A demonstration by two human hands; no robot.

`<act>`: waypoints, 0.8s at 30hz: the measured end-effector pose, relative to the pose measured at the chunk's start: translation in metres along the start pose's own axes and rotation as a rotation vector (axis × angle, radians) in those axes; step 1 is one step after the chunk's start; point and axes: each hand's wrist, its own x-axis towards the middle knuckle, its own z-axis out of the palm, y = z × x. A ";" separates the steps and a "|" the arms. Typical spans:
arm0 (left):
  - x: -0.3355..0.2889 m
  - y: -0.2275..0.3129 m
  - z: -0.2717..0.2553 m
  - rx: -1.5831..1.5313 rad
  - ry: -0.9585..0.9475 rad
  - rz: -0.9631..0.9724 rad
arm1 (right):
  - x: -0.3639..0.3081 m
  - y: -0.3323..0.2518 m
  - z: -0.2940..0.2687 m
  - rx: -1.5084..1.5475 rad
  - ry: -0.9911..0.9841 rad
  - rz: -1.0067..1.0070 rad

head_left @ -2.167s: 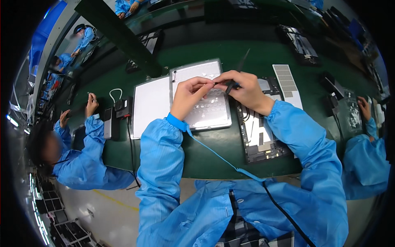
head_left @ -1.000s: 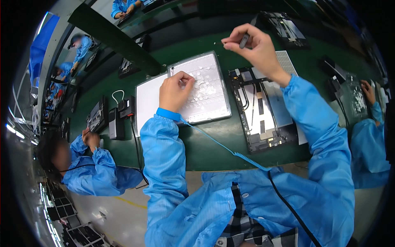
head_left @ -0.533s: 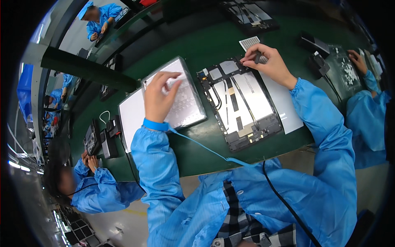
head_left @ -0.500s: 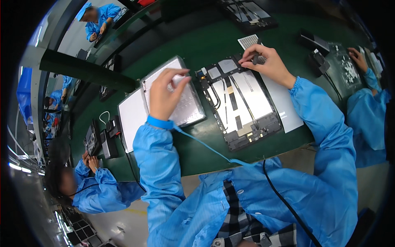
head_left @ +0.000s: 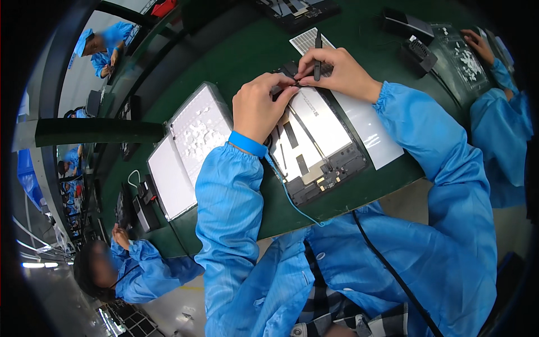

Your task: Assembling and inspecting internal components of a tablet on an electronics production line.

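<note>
An opened tablet (head_left: 323,123) lies in front of me, with silver inner panels, dark strips and black modules at its lower end. Over its far end, my left hand (head_left: 261,106) and my right hand (head_left: 339,73) meet at the fingertips. The left thumb and fingers are pinched; whatever is between them is too small to make out. Tucked in my right hand is a slim black pen-shaped tool (head_left: 318,53), pointing away from me, while that hand's thumb and forefinger pinch at the tablet's edge. Around my left wrist is a blue strap (head_left: 247,144) with a coiled cord.
Left of the tablet, a white sheet (head_left: 173,180) adjoins a clear bag (head_left: 216,106) bearing small white pieces. A gridded label sheet (head_left: 303,42) and white paper (head_left: 377,140) flank the tablet's right. Black adapters (head_left: 418,53) stand farther right. Co-workers sit on both sides.
My left hand has moved right, from above the clear bag to the tablet's far end, meeting my right hand. The view has shifted, and the bag's small white pieces show now.
</note>
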 end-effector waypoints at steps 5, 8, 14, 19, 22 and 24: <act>0.000 0.001 0.004 0.042 0.023 0.005 | 0.002 0.001 -0.001 -0.012 -0.034 0.003; 0.000 0.000 0.006 0.063 0.036 0.051 | 0.002 0.008 -0.002 0.116 -0.055 0.072; 0.000 -0.001 0.009 0.083 0.025 0.057 | -0.001 0.024 0.013 0.024 0.062 0.044; -0.001 0.001 0.008 0.082 0.022 0.085 | 0.002 0.024 0.011 -0.027 -0.018 0.080; -0.002 0.002 0.007 0.070 0.004 0.088 | 0.002 0.020 0.011 -0.032 -0.054 0.117; -0.003 0.000 0.007 0.065 0.014 0.067 | 0.004 0.019 0.014 -0.023 -0.054 0.136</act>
